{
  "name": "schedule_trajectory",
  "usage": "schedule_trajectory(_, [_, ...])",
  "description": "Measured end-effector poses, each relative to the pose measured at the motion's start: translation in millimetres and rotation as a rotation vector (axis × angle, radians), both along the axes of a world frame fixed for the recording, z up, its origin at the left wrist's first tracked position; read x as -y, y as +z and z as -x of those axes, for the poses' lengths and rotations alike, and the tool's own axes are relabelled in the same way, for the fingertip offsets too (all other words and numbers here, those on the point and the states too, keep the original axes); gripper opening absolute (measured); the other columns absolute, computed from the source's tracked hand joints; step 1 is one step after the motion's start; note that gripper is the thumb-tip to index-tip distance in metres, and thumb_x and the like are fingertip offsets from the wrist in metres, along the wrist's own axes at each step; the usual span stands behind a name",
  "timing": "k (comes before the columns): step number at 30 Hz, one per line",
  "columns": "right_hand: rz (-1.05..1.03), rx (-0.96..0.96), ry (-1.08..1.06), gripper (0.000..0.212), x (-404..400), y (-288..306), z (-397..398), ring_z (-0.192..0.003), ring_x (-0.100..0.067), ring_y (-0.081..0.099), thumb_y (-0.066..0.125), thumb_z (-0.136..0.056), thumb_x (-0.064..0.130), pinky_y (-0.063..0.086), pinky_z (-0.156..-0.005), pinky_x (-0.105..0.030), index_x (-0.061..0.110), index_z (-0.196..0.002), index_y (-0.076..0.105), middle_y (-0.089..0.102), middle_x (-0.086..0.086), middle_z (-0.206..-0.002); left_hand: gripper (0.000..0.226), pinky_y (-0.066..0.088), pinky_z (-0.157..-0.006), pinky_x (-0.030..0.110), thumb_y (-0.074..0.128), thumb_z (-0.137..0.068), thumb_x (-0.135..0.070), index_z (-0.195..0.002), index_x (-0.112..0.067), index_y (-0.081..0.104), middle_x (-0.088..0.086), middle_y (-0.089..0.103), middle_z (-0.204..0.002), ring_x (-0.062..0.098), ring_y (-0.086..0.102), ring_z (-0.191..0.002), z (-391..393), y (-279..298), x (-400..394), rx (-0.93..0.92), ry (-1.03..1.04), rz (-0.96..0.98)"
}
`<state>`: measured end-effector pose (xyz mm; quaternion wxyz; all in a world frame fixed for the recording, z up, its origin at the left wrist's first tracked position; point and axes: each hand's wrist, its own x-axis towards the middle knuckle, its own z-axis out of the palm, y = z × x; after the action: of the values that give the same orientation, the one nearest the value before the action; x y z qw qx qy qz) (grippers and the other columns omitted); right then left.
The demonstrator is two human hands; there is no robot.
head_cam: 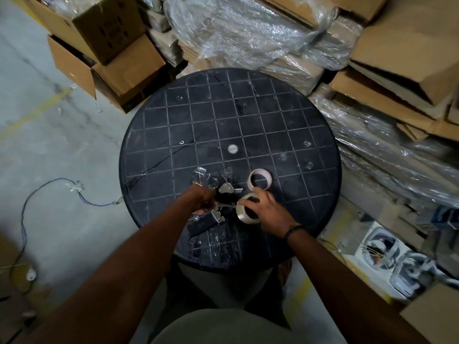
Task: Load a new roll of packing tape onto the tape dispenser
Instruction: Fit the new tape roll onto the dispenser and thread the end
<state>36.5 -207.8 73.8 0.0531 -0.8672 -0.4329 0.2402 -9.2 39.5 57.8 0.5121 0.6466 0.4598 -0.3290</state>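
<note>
You are working at the near edge of the round black table, and everything that matters is lying between its centre cap and you. Your right hand is cupping the new tape roll, fingers curled over its rim, holding it on edge just nearer to you than the spent core, which is lying flat on the table on your side of the cap. Your left hand is closed around something at the tape dispenser — whether the handle or a loose tape end, the blur is hiding it. The dispenser is sitting just left of the roll, its metal plate facing up.

You are probably pulling the leading end free, so keep the roll steady and the strip taut — slack film will likely fold onto itself. Check the adhesive side is facing down toward the roller before seating the roll on the hub. The crumpled film scraps beyond your left hand could snag the sticky end, so steer clear of them.
</note>
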Motion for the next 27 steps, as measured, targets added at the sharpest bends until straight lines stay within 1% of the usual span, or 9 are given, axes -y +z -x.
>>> schedule_trajectory(3, [0.028,-0.146,-0.164,0.094,-5,-11,5,-0.147,-0.04,0.026,0.064,-0.076,-0.012,0.047,-0.108,-0.047,0.044,-0.148,0.04,0.016,-0.014,-0.161,0.016,0.043,-0.034,0.019,0.06,-0.09,0.008,-0.075,0.001,0.058,0.012,0.064,-0.064,0.016,0.057,-0.038,3,-3,0,-0.044,0.041,0.067])
schedule_trajectory(6, [0.012,-0.295,-0.34,0.086,-16,-20,18,-0.147,-0.044,0.019,0.08,-0.075,0.017,0.035,-0.117,-0.046,0.039,-0.149,0.041,0.01,-0.017,-0.162,0.016,0.035,-0.028,0.016,0.057,-0.092,0.005,-0.076,0.001,0.056,0.012,0.057,-0.064,0.015,0.051,-0.026,7,-11,1,-0.068,0.054,0.078])
schedule_trajectory(8, [-0.016,-0.342,-0.468,0.092,-23,-25,28,-0.147,-0.043,0.017,0.086,-0.07,0.041,0.032,-0.116,-0.048,0.036,-0.149,0.039,0.009,-0.017,-0.163,0.017,0.043,-0.036,0.022,0.056,-0.093,0.001,-0.077,0.0,0.057,0.013,0.058,-0.068,0.018,0.057,-0.041,12,-17,1,-0.084,0.099,0.099])
schedule_trajectory(10, [-0.072,-0.303,-0.614,0.092,-29,-32,38,-0.143,-0.042,0.028,0.084,-0.072,0.046,0.037,-0.112,-0.049,0.034,-0.151,0.038,0.018,-0.016,-0.16,0.019,0.047,-0.049,0.027,0.055,-0.094,-0.001,-0.076,-0.003,0.058,0.01,0.06,-0.068,0.018,0.056,-0.054,16,-21,2,-0.124,0.16,0.146])
schedule_trajectory(12, [-0.108,-0.297,-0.733,0.096,-33,-36,42,-0.134,-0.041,0.039,0.083,-0.073,0.043,0.04,-0.11,-0.046,0.028,-0.154,0.033,0.026,-0.017,-0.152,0.019,0.049,-0.046,0.025,0.055,-0.094,0.0,-0.076,-0.005,0.059,0.009,0.062,-0.071,0.017,0.057,-0.055,18,-22,1,-0.138,0.204,0.178])
schedule_trajectory(15, [-0.066,-0.267,-0.81,0.108,-36,-33,39,-0.128,-0.038,0.042,0.087,-0.065,0.041,0.044,-0.106,-0.044,0.019,-0.153,0.029,0.031,-0.015,-0.145,0.018,0.05,-0.037,0.02,0.056,-0.095,0.0,-0.078,-0.002,0.062,0.01,0.065,-0.077,0.017,0.06,-0.058,19,-23,-3,-0.137,0.253,0.19])
schedule_trajectory(20, [-0.047,-0.076,-0.621,0.103,-29,-6,20,-0.125,-0.031,0.037,0.089,-0.058,0.036,0.046,-0.103,-0.044,0.03,-0.145,0.034,0.028,-0.011,-0.14,0.017,0.052,-0.044,0.023,0.053,-0.097,-0.001,-0.083,0.0,0.061,0.011,0.065,-0.076,0.016,0.062,-0.053,12,-18,-12,-0.123,0.254,0.236])
schedule_trajectory(23, [-0.025,0.009,-0.453,0.092,-17,8,3,-0.126,-0.034,0.041,0.087,-0.065,0.027,0.049,-0.101,-0.049,0.041,-0.142,0.038,0.034,-0.011,-0.142,0.016,0.053,-0.043,0.023,0.053,-0.097,-0.003,-0.084,0.001,0.062,0.01,0.067,-0.078,0.016,0.064,-0.051,6,-13,-25,-0.14,0.214,0.261])
schedule_trajectory(27, [0.028,0.134,-0.184,0.086,-11,12,-7,-0.13,-0.03,0.04,0.079,-0.075,0.016,0.052,-0.096,-0.05,0.043,-0.145,0.037,0.038,-0.002,-0.148,0.019,0.049,-0.048,0.025,0.049,-0.099,-0.004,-0.084,0.002,0.059,0.012,0.066,-0.076,0.019,0.059,-0.058,5,-10,-34,-0.144,0.162,0.226])
